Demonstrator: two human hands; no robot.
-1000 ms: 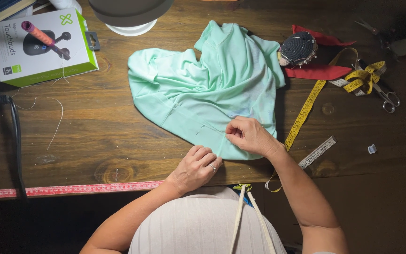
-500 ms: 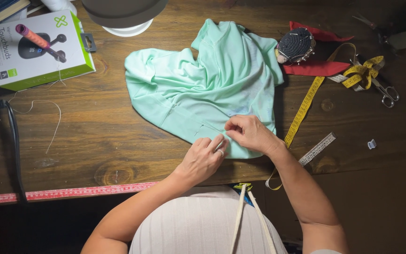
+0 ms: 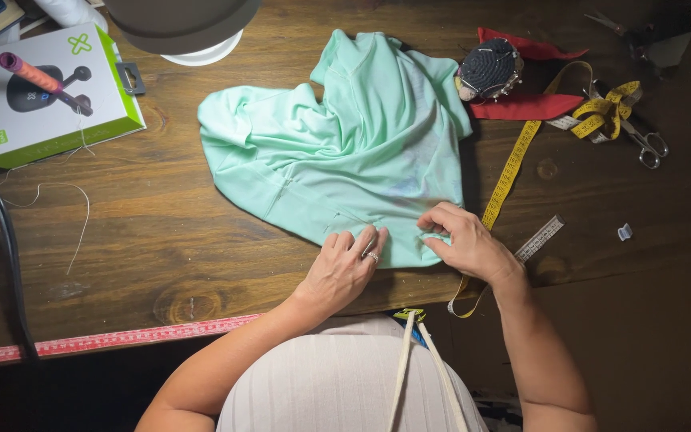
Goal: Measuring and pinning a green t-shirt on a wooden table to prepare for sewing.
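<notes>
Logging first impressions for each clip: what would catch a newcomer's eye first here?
The crumpled mint-green garment spread mid-table stands out against the dark wooden table. Both hands press its near edge: the left hand flat on the hem, the right hand pinching it. A yellow measuring tape trails right of it, below a pincushion on red fabric.

Both arms bare to the elbows, no sleeves seen. A silver ring [image 3: 373,257] is worn on a finger of the left hand [image 3: 344,266]; right hand [image 3: 464,242] w/o jewellery. Torso is covered by a pale ribbed top [image 3: 337,384], w/ two cream straps [image 3: 413,368] hung down the front.
</notes>
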